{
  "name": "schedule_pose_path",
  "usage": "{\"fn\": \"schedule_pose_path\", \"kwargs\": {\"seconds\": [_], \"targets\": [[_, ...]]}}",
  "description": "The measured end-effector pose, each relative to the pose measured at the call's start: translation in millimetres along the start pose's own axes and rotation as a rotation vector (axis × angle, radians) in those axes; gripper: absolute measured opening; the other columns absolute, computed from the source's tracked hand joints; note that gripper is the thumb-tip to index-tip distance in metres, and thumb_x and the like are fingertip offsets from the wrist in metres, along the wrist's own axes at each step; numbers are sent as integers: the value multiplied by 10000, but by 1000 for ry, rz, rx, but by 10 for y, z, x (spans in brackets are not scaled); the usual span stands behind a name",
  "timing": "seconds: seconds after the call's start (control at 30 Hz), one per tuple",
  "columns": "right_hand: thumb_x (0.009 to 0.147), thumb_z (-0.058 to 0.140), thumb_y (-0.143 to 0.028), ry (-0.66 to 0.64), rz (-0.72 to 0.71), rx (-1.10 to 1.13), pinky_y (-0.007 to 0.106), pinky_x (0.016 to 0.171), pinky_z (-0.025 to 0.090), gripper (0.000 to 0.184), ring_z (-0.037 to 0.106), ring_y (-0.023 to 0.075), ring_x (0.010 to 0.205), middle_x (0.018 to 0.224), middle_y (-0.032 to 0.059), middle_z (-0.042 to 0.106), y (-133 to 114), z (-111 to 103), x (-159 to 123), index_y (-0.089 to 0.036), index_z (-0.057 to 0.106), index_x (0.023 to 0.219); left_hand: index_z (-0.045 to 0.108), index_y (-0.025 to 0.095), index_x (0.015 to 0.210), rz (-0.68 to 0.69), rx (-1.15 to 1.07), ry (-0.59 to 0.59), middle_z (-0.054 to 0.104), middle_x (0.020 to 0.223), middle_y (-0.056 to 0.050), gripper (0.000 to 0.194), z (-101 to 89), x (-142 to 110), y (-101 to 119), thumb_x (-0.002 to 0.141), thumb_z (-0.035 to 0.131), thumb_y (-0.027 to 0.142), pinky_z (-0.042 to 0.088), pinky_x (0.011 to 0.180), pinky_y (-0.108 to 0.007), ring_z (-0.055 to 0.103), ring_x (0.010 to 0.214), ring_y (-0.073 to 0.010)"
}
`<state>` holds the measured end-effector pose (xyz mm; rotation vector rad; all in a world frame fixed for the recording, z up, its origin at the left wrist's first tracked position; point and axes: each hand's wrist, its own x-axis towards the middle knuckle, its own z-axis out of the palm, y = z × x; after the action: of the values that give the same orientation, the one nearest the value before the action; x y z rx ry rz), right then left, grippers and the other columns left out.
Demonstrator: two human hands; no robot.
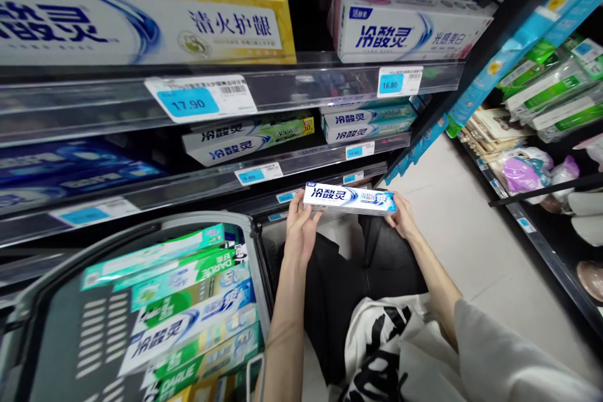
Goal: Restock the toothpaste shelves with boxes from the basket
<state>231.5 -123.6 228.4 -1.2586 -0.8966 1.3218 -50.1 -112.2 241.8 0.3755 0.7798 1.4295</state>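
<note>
A white and blue toothpaste box [349, 198] is held level above my knees, its printed front turned up toward me. My left hand [301, 229] grips its left end, with the thumb and fingers around the edge. At the other end, my right hand [401, 215] pinches the blue corner. To the left of my left arm stands a grey shopping basket [249, 226] with several toothpaste boxes lying in it, green, white and gold. A similar white and blue box [188, 326] lies among them.
Shelves of toothpaste boxes rise in front, with a yellow box [226, 19] and a white box [405, 28] on the upper one. Price tags line the shelf edge [301, 91]. Across the tiled floor [452, 226], another shelf [527, 232] holds packaged goods.
</note>
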Motion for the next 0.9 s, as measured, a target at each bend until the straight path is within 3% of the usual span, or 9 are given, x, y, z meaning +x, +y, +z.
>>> {"fn": "schedule_pose_path", "kwargs": {"seconds": [0.17, 0.3, 0.4, 0.53, 0.7, 0.9], "targets": [[811, 652, -804, -11, -36, 72, 230, 342, 279, 634, 401, 71, 392, 753, -24, 641, 19, -54, 15, -246, 618, 1111, 727, 307, 1193, -7, -2, -8, 616, 1399, -69, 455, -16, 11, -36, 774, 898, 347, 548, 950, -347, 596, 1236, -249], [730, 792, -725, -22, -43, 105, 241, 394, 342, 621, 452, 89, 464, 802, -9, 669, 12, -82, 7, -250, 633, 1098, 729, 277, 1154, -13, -4, 6, 665, 1285, -70, 443, -48, 33, -70, 760, 916, 357, 553, 909, -311, 642, 1125, -216], [764, 802, -656, -16, -33, 129, 243, 402, 350, 539, 455, 91, 471, 806, -3, 682, -9, -75, 5, -242, 644, 1072, 724, 263, 1124, -16, 1, 15, 686, 1219, -58, 435, -81, 49, -93, 748, 928, 342, 554, 883, -302, 667, 1021, -187], [805, 750, -691, -4, -25, 175, 247, 393, 357, 510, 462, 95, 455, 780, -3, 685, -43, -52, 13, -233, 654, 1008, 716, 263, 1119, -48, 24, 10, 698, 1117, -27, 469, -111, 53, -115, 721, 953, 342, 563, 851, -297, 643, 794, -111], [804, 743, -718, 26, -37, 203, 242, 397, 363, 515, 461, 95, 444, 742, -11, 690, -65, -36, 28, -235, 659, 963, 679, 256, 1130, -61, 71, 9, 689, 1053, -17, 559, -91, 38, -94, 681, 975, 408, 578, 817, -283, 664, 842, -129], [804, 793, -633, 34, -29, 211, 250, 422, 373, 440, 504, 109, 475, 748, -6, 706, -100, -78, 14, -236, 685, 959, 669, 243, 1114, -73, 93, 29, 659, 1006, 13, 546, 10, 3, -90, 684, 972, 391, 558, 694, -244, 453, 579, -28]]}}
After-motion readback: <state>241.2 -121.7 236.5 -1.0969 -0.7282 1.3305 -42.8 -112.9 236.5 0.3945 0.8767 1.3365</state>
